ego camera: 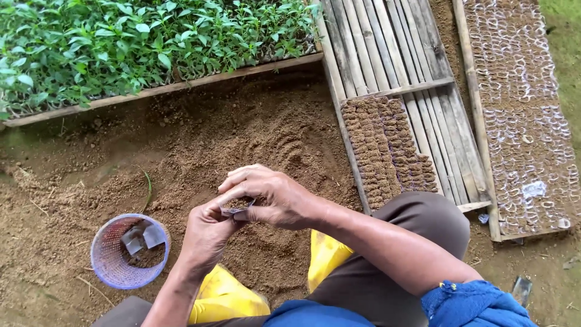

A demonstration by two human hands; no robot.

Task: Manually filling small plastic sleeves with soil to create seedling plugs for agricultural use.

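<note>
My left hand (206,233) holds a small clear plastic seedling bag (237,207) filled with brown soil. My right hand (269,194) curls over the bag's top, fingers pressing on the soil at its mouth. Both hands meet above a heap of loose brown soil (254,133) on the ground. Left of my hands, a small purple mesh basket (109,257) sits on the soil with a few empty plastic bags and some dirt inside.
Several filled soil bags (387,151) stand in rows on a bamboo-slat rack (387,42) to the right. Another bed of filled clear bags (520,109) lies far right. Green seedlings (133,42) grow in a wood-edged bed at top left. Yellow boots (227,297) are below my hands.
</note>
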